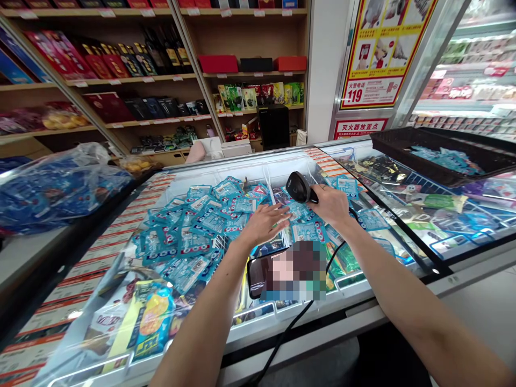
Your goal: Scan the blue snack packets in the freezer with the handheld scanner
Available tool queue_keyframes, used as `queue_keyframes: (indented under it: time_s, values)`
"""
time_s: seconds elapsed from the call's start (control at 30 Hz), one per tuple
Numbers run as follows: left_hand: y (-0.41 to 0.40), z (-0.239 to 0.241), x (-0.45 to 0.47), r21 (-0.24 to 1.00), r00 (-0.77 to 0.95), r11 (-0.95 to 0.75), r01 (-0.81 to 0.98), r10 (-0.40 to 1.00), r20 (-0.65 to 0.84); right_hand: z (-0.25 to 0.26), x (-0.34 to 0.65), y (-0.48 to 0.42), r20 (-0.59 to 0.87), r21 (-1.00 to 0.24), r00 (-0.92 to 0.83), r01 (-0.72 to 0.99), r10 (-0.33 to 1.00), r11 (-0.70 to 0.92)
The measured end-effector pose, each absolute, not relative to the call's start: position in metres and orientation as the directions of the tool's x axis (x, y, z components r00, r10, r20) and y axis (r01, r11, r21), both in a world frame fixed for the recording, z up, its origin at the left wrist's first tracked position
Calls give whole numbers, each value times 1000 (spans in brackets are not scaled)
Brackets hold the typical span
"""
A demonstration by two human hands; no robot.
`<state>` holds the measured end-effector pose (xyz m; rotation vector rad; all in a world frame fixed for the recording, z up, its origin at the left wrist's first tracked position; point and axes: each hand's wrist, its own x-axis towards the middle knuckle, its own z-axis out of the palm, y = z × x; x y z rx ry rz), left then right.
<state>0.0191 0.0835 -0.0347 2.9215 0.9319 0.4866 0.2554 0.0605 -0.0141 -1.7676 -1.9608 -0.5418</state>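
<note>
My right hand (331,203) grips a black handheld barcode scanner (298,187), its head pointing left and down over some packets. A black cable (291,325) runs past my right wrist and down over the freezer's front edge. My left hand (265,223) is open, fingers stretched toward the right, just over or touching the pile of small blue packets (201,220); contact cannot be made out. Below it lies a phone (258,277), its screen partly blurred out. More blue packets (373,219) lie right of my right wrist.
Under the packets is a glass-topped chest freezer (237,344) with frozen goods and wire baskets. A brown tray (427,167) with blue packets stands at right. Plastic-wrapped blue packages (60,188) lie at left. Stocked shelves (137,80) line the back.
</note>
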Motion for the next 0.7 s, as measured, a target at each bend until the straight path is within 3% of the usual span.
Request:
queue_keyframes:
  time_s: [0.17,0.33,0.57,0.7]
  values:
    - [89,-43,18,105,534,-638,763,714,453,-14,255,60,556,-6,-78,995,828,97]
    - [96,-47,12,184,344,-491,851,788,510,-16,255,61,556,-12,-70,996,828,93]
    - [111,-56,5,264,382,-515,815,821,424,-17,255,62,546,1,-93,994,833,110]
    - [118,-60,1,326,320,-497,804,824,467,-18,254,62,536,7,-103,993,838,117]
